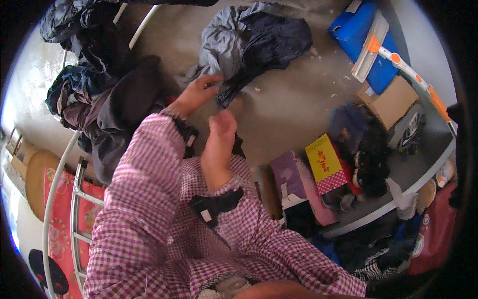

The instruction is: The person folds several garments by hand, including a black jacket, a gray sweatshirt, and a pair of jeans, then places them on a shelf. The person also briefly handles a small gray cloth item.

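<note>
A person in checked pink sleeves (144, 174) reaches toward a grey garment (219, 47) and a dark garment (276, 42) heaped together on the concrete floor (289, 104). The left hand (198, 94), fingers part-curled with a gap showing between them, appears bare at the grey cloth's near edge; contact cannot be told. The right hand (222, 127), blurred, points toward the dark cloth, its finger spread and any grip unclear.

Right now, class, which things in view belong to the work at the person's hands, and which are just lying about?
At the hands:
- left hand and right hand
- grey garment and black garment, nearest them; contact unclear

Apparently just lying about:
- blue box
- orange-and-white squeegee
- yellow box
- purple box
</note>
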Demonstrator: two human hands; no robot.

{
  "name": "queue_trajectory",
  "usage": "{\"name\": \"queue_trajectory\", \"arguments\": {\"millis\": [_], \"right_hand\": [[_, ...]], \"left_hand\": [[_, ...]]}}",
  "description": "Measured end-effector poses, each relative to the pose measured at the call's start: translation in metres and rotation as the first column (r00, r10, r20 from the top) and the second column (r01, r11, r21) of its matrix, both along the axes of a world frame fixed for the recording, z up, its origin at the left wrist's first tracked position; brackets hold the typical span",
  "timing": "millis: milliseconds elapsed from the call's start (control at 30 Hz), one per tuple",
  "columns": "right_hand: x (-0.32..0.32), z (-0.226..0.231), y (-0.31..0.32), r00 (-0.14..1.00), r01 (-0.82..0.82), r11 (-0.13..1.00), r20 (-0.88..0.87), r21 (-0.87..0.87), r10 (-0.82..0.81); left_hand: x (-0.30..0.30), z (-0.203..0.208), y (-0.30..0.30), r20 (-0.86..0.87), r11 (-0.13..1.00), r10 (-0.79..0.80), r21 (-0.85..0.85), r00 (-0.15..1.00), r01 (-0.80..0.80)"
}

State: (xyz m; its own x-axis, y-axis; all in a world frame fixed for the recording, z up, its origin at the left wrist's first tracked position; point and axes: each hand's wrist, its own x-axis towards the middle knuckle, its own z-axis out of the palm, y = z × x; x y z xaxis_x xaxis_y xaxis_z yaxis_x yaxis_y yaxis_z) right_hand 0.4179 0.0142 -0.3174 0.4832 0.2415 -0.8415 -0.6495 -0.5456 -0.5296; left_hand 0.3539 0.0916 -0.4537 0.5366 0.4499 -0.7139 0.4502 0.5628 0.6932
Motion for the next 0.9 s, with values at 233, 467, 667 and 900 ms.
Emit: {"name": "queue_trajectory", "arguments": {"millis": [233, 467, 667, 900], "right_hand": [[-0.021, -0.024, -0.013, 0.969, 0.086, 0.995, -0.227, -0.042, -0.094], [-0.038, -0.02, -0.025, 0.763, -0.566, 0.819, -0.316, 0.093, 0.563], [-0.019, -0.011, -0.028, 0.57, -0.799, 0.502, 0.148, 0.331, 0.808], [-0.05, 0.009, -0.006, 0.525, -0.799, 0.533, -0.108, 0.279, 0.844]], "left_hand": [[-0.063, 0.164, 0.048, 0.306, 0.856, -0.433, -0.157, 0.848, 0.493], [0.043, 0.053, 0.094, -0.066, 0.681, -0.461, 0.613, 0.885, 0.401], [0.129, -0.025, 0.09, -0.298, 0.741, -0.402, 0.449, 0.865, 0.499], [-0.043, 0.111, 0.107, 0.138, 0.91, 0.384, 0.112, 0.913, -0.4]]}}
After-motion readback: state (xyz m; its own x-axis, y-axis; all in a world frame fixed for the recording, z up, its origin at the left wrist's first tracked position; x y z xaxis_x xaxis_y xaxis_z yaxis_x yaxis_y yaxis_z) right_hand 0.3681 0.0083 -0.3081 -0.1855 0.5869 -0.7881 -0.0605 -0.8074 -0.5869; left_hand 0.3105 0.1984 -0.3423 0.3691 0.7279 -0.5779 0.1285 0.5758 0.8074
